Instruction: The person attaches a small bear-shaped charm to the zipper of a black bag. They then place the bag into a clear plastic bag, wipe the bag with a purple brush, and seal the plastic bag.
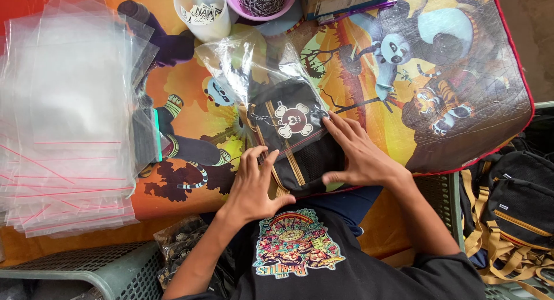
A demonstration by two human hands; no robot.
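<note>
1. Nearest the lens, the person's black printed shirt fills the bottom edge; just past it both hands work on a small black pouch bag with tan webbing and a skull-shaped tag, which lies between the hands on the cartoon-printed mat.
2. Its far end sits inside a clear plastic bag; the near end is still outside.
3. Risk, as I judge it: the thin plastic could bunch or tear at its mouth if the pouch is pushed askew, and the loose tan strap near the left palm could snag on the bag's edge.
4. Left hand: palm down, fingers spread, pressing the pouch's near left corner, not clenched around anything.
5. Right hand: flat and open on the pouch's right side, fingertips at the tag, thumb tucked at the lower edge.
6. Left of the left hand lies a fanned stack of clear zip bags; beyond the hands stand a white cup and a purple bowl of chains.
7. Right of the right arm, more black pouches are piled in a crate.
</note>
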